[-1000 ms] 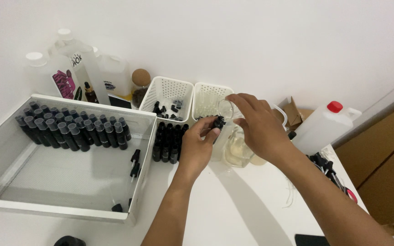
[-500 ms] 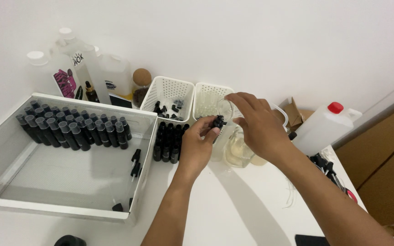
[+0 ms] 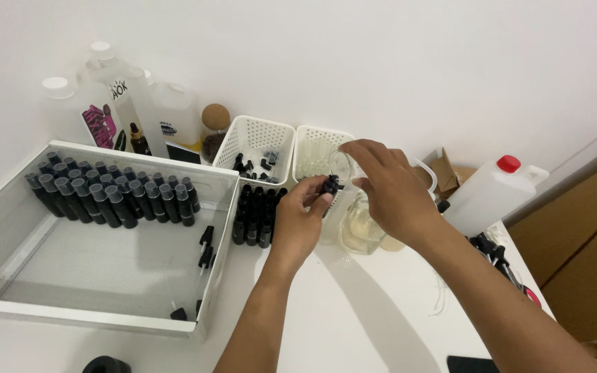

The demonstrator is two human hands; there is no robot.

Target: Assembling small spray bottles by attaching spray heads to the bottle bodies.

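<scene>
My left hand (image 3: 300, 222) reaches forward from below and pinches a small black cap-like piece (image 3: 329, 185) between thumb and fingertips. Just right of it, my right hand (image 3: 390, 192) comes in from the lower right, its fingers closed on a small clear round piece (image 3: 340, 163) held just above the black one. The two hands nearly touch. Under my right hand stands a glass beaker (image 3: 361, 233) with pale yellow liquid, partly hidden by the palm. A cluster of small black bottles (image 3: 256, 214) stands just left of my left hand.
A white tray (image 3: 8, 238) on the left holds rows of black bottles (image 3: 108, 197). Two white perforated baskets (image 3: 253, 141) (image 3: 316, 148) sit at the back. White jugs (image 3: 167, 114) stand back left, a red-capped jug (image 3: 488, 193) on the right, black pump heads (image 3: 493, 250) near it.
Both hands stay almost where they were, over the beaker and baskets; the fingers have shifted only slightly around the small pieces.
</scene>
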